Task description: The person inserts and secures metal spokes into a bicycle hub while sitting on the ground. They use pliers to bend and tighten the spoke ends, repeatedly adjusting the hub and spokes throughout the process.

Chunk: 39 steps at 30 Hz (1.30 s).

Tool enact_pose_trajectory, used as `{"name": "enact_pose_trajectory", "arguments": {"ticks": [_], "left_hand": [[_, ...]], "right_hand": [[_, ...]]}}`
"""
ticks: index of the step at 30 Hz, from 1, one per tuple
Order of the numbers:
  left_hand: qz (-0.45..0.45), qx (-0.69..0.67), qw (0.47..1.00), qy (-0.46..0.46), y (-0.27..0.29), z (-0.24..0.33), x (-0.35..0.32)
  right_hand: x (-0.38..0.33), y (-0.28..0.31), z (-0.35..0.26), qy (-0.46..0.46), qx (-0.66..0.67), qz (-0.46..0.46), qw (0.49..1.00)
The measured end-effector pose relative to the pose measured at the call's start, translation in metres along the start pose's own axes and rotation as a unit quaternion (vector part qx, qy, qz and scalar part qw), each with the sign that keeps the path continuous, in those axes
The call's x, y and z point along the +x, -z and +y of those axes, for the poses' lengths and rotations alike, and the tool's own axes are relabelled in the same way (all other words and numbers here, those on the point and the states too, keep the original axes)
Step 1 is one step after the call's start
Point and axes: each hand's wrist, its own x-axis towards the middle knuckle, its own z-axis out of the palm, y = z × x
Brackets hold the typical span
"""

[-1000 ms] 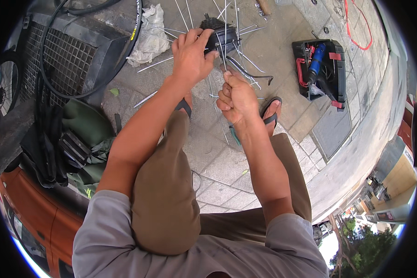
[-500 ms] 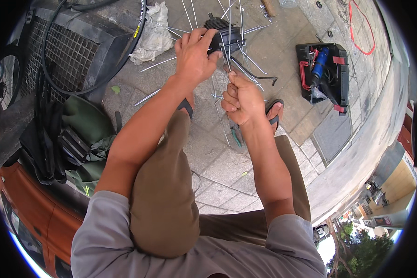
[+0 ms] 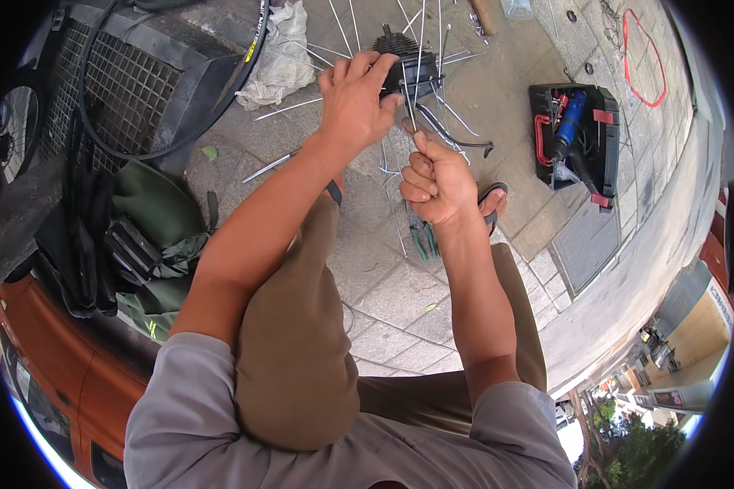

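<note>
A black bicycle hub point(image 3: 416, 72) with a ribbed sprocket cassette point(image 3: 393, 47) is on the pavement ahead of me, and thin metal spokes point(image 3: 355, 24) fan out from it. Over the near left side of the hub, my left hand point(image 3: 357, 102) is closed round its body, thumb toward me. My right hand point(image 3: 440, 179) is just nearer to me, its fingers curled and the thumb pressing the end of a spoke point(image 3: 410, 102) that runs up to the hub. Beneath the right wrist lie green-handled pliers point(image 3: 424, 242). A dark cable-like strip point(image 3: 457, 140) curves beside the right hand.
An open black toolbox point(image 3: 607, 151) with a blue tool point(image 3: 571, 118) stands at the right, a red cord point(image 3: 662, 85) beyond it. To the left are a white rag point(image 3: 273, 77), a black tyre point(image 3: 86, 122), a metal grating point(image 3: 139, 90) and a green bag point(image 3: 159, 200).
The whole view has shifted slightly, so everything sits a little further right. My right hand has drawn slightly back from the hub, still on the spoke; more of the pliers shows. My left hand keeps its hold.
</note>
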Motion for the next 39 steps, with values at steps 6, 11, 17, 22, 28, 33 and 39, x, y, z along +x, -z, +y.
{"name": "enact_pose_trajectory", "arguments": {"ticks": [6, 11, 17, 22, 28, 33, 39], "left_hand": [[-0.001, -0.022, 1.000, 0.010, 0.000, 0.005, -0.003], [-0.003, -0.024, 1.000, 0.013, 0.001, 0.007, 0.002], [-0.002, -0.039, 0.999, 0.009, 0.001, 0.002, -0.003], [0.002, -0.031, 0.999, 0.017, -0.003, 0.006, -0.011], [0.022, -0.041, 0.999, 0.000, -0.005, 0.005, -0.008], [0.030, -0.068, 0.997, 0.024, -0.004, 0.005, -0.010], [0.033, -0.104, 0.994, 0.003, 0.000, -0.001, -0.012]], "right_hand": [[-0.001, 0.022, -0.012, 0.042, -0.072, 0.024, 0.996], [-0.017, -0.003, -0.036, 0.010, -0.091, 0.052, 0.994], [-0.004, 0.027, -0.044, -0.029, -0.083, 0.011, 0.996], [-0.005, 0.020, -0.032, -0.018, -0.091, 0.024, 0.995], [-0.007, 0.009, -0.015, 0.005, -0.080, 0.058, 0.995], [-0.009, 0.040, -0.023, 0.177, -0.458, 0.105, 0.865], [-0.012, 0.033, -0.024, 0.341, -0.646, 0.165, 0.663]]}}
